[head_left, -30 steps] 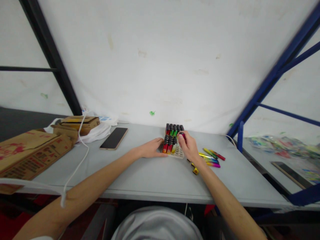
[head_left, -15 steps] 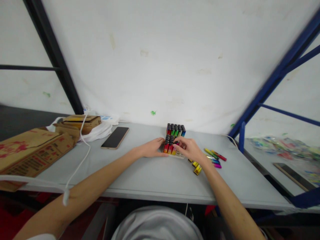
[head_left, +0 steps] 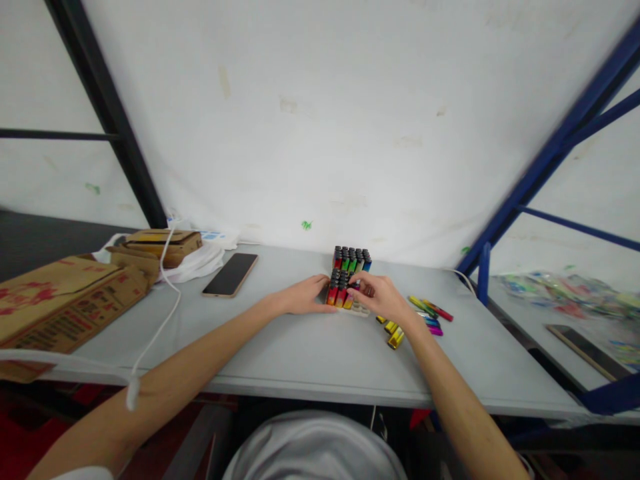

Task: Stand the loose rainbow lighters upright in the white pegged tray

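Observation:
My left hand (head_left: 304,297) grips the left side of a pale tray (head_left: 361,312), thumb along its front edge and fingers behind. Red and yellow lighters (head_left: 340,295) with black tops stand upright in the tray's left part; slots show at its front right. Over that right part, my right hand (head_left: 381,297) pinches a dark-topped lighter (head_left: 355,285), its lower end hidden by the fingers. Directly behind stands another block of upright lighters (head_left: 353,259) in several colours. Gold lighters (head_left: 395,338) lie loose beside my right wrist.
More loose coloured lighters (head_left: 434,310) lie right of my right forearm. A phone (head_left: 231,275) rests on the grey table (head_left: 310,353) to the left. Farther left are cardboard boxes (head_left: 75,303) and a white cable (head_left: 173,310). A blue frame (head_left: 525,170) rises on the right.
My right fingers have shifted very slightly around the pinched lighter. My left hand and the tray stay where they were.

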Demonstrator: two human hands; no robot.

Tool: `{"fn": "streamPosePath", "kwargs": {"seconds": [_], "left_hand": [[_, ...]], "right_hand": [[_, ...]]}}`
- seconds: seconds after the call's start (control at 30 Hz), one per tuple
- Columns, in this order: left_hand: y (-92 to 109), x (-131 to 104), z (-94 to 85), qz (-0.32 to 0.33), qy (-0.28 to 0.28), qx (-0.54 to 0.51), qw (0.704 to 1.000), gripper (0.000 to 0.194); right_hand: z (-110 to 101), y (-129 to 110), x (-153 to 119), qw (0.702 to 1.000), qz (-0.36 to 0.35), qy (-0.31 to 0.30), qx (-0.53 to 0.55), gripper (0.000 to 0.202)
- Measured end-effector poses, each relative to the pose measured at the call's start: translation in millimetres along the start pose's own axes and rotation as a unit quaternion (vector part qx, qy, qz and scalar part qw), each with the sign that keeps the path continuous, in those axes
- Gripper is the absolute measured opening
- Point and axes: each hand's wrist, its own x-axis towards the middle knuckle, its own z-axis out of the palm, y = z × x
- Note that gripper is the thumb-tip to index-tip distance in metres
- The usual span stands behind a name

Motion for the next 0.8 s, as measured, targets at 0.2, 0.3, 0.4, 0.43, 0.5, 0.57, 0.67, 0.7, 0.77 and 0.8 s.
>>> {"fn": "streamPosePath", "kwargs": {"seconds": [0.2,0.3,0.4,0.43,0.5,0.57,0.67,0.7,0.77,0.8], "left_hand": [[0,0,0.0,0.000,-0.005,0.000,1.000,0.069],[0,0,-0.3,0.003,0.000,0.000,1.000,0.068],[1,0,-1.2,0.000,-0.005,0.008,1.000,0.068],[1,0,-1.5,-0.002,-0.007,0.009,1.000,0.068],[1,0,-1.9,-0.006,-0.010,0.008,1.000,0.069],[1,0,-2.0,-0.005,-0.010,0.008,1.000,0.071],[1,0,-2.2,-0.002,-0.005,0.008,1.000,0.073],[1,0,-2.3,-0.003,-0.004,0.006,1.000,0.074],[2,-1,-2.5,-0.008,-0.006,0.001,1.000,0.074],[2,-1,-2.5,-0.009,-0.009,0.001,1.000,0.075]], "right_hand": [[-3,-1,1,1.000,0.001,0.008,-0.013,0.023],[-5,-2,1,1.000,0.005,0.010,-0.001,0.024],[-5,-5,1,1.000,0.008,0.010,0.009,0.025],[-5,-6,1,1.000,0.007,0.010,0.010,0.026],[-5,-7,1,1.000,0.006,0.015,0.007,0.026],[-9,-6,0,0.999,0.007,0.032,-0.007,0.027],[-25,2,0,0.995,0.024,0.091,-0.043,0.030],[-32,6,-2,0.992,0.036,0.113,-0.052,0.032],[-50,16,-6,0.986,0.063,0.138,-0.071,0.034],[-59,20,-10,0.985,0.075,0.131,-0.083,0.034]]}}
